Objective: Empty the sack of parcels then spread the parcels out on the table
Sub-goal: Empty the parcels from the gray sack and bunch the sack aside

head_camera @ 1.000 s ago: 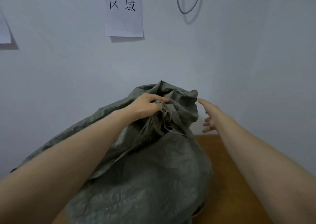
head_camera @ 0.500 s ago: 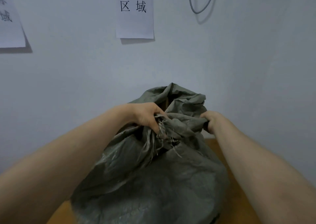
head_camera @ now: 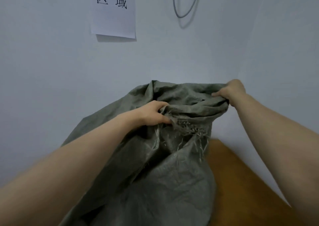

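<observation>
The grey-green sack (head_camera: 172,182) stands on the brown desk (head_camera: 245,182), close to the wall. Its long axis is nearly upright and its mouth points up and a little away from the person. The left hand (head_camera: 153,113) grips the frayed near rim, and the right hand (head_camera: 231,91) grips the far right rim, so the mouth is stretched between them. Inside the opening only darkness shows, so no parcels can be made out. The lower frame edge cuts off the bottom of the sack. A paper sign (head_camera: 114,13) hangs on the wall above.
</observation>
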Demonstrator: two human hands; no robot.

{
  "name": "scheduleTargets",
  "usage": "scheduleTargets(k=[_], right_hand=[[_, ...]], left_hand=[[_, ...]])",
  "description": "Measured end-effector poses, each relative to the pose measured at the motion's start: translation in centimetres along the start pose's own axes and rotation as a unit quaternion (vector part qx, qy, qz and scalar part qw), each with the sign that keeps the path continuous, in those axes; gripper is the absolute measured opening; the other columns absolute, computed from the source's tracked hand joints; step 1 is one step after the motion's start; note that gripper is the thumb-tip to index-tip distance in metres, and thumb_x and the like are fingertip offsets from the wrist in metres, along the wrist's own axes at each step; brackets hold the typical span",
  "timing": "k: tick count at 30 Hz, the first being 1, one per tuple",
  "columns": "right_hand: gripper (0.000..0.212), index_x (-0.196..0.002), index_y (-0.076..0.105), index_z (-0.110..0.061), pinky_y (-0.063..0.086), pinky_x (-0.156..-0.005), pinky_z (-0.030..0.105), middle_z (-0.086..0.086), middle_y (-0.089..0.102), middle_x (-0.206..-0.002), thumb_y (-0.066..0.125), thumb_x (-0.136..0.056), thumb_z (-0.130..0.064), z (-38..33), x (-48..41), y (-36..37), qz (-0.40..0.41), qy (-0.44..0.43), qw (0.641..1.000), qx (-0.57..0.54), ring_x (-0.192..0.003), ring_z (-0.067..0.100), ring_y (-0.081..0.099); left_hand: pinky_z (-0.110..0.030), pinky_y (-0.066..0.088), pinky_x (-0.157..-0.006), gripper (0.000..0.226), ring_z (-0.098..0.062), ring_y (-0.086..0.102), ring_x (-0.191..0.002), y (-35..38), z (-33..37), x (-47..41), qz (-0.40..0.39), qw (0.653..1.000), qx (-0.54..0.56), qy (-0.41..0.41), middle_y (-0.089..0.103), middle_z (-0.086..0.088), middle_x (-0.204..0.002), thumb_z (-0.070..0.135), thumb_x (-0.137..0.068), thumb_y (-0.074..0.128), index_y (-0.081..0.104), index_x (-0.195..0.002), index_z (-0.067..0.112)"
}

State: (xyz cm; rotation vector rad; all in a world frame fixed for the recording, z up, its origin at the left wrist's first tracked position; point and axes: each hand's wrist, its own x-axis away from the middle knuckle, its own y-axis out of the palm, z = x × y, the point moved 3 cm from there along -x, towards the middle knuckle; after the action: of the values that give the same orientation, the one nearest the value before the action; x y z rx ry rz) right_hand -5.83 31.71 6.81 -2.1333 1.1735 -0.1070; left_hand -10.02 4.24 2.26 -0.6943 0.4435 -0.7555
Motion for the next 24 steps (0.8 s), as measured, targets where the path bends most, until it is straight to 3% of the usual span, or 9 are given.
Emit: scheduleTargets(k=[3,6,8,10,13,17,19,21,24], right_hand=[[0.024,-0.089,0.061,-0.007,0.053,-0.083,0.039,0.018,0.066,-0.1,0.075,-0.075,-0.019,-2.0,-0.9,-2.0,0.061,-0.097,0.993,-0.026,-0.093,0.032,0.063],[0.015,-0.081,0.057,-0.017,0.053,-0.073,0.033,0.01,0.064,-0.092,0.067,-0.08,-0.006,-4.0,-1.1,-3.3,0.03,-0.098,0.958,-0.266,-0.089,0.027,0.061],[0.022,-0.077,0.057,-0.02,0.051,-0.064,0.029,0.006,0.061,-0.081,0.06,-0.08,0.002,-4.3,-0.9,-3.6,-0.026,-0.104,0.935,-0.338,-0.08,0.024,0.06],[0.027,-0.077,0.058,-0.018,0.05,-0.062,0.028,0.005,0.06,-0.077,0.052,-0.08,0.009,-3.9,-0.4,-4.1,-0.081,-0.131,0.92,-0.361,-0.073,0.021,0.058],[0.035,-0.073,0.059,-0.014,0.05,-0.056,0.022,0.004,0.058,-0.07,0.042,-0.074,0.016,-2.9,0.4,-4.8,-0.167,-0.188,0.897,-0.363,-0.067,0.018,0.056],[0.033,-0.056,0.061,-0.012,0.046,-0.06,0.022,0.004,0.057,-0.058,0.04,-0.065,0.011,-1.2,1.0,-5.6,-0.28,-0.221,0.873,-0.334,-0.069,0.025,0.052],[0.024,-0.051,0.061,-0.011,0.042,-0.072,0.033,0.008,0.054,-0.059,0.042,-0.054,0.003,-0.3,0.9,-6.0,-0.317,-0.217,0.867,-0.318,-0.079,0.03,0.051],[0.021,-0.049,0.059,-0.012,0.041,-0.072,0.033,0.006,0.052,-0.056,0.042,-0.05,-0.001,0.1,0.4,-6.6,-0.302,-0.199,0.877,-0.316,-0.075,0.028,0.051],[0.011,-0.063,0.058,-0.015,0.038,-0.061,0.028,-0.001,0.052,-0.064,0.052,-0.055,-0.013,0.1,-0.3,-7.6,-0.126,-0.174,0.907,-0.363,-0.071,0.02,0.048]], left_hand=[[-0.027,0.049,-0.088,0.028,-0.01,0.062,-0.095,-0.3,0.9,-0.5,0.041,0.998,0.044,-0.011,0.067,0.006,-0.101,0.032,-0.084,0.068,0.065,-0.107,0.017],[-0.03,0.046,-0.072,0.012,-0.019,0.06,-0.085,-2.1,2.0,-1.4,0.195,0.978,-0.073,0.005,0.063,0.0,-0.081,0.021,-0.085,0.064,0.064,-0.088,0.009],[-0.028,0.038,-0.068,0.007,-0.022,0.056,-0.086,-2.9,2.8,-2.0,0.267,0.95,-0.164,0.009,0.061,-0.004,-0.085,0.016,-0.083,0.061,0.063,-0.088,0.011],[-0.03,0.04,-0.08,0.027,-0.026,0.052,-0.108,-2.9,3.1,-3.2,0.282,0.931,-0.229,0.024,0.058,-0.01,-0.114,0.014,-0.083,0.061,0.061,-0.11,0.011],[-0.035,0.025,-0.111,0.077,-0.029,0.019,-0.14,-1.7,3.5,-4.8,0.271,0.923,-0.273,0.027,0.023,-0.011,-0.151,0.016,-0.083,0.065,0.022,-0.147,0.011],[-0.039,-0.001,-0.119,0.099,-0.028,-0.007,-0.146,0.0,4.6,-7.4,0.214,0.894,-0.39,0.048,-0.003,-0.007,-0.16,0.023,-0.084,0.065,-0.009,-0.151,0.02],[-0.044,-0.007,-0.117,0.08,-0.026,0.006,-0.147,0.5,5.1,-8.6,0.154,0.906,-0.393,0.038,0.02,-0.006,-0.157,0.027,-0.087,0.06,0.011,-0.151,0.029],[-0.045,-0.002,-0.116,0.031,-0.025,0.039,-0.133,1.0,5.7,-9.1,0.121,0.914,-0.386,0.036,0.056,-0.005,-0.13,0.025,-0.091,0.054,0.052,-0.122,0.025],[-0.036,0.037,-0.093,0.01,-0.03,0.055,-0.107,0.8,6.3,-9.1,0.165,0.929,-0.326,0.048,0.063,-0.012,-0.107,0.019,-0.092,0.052,0.058,-0.093,0.011]])
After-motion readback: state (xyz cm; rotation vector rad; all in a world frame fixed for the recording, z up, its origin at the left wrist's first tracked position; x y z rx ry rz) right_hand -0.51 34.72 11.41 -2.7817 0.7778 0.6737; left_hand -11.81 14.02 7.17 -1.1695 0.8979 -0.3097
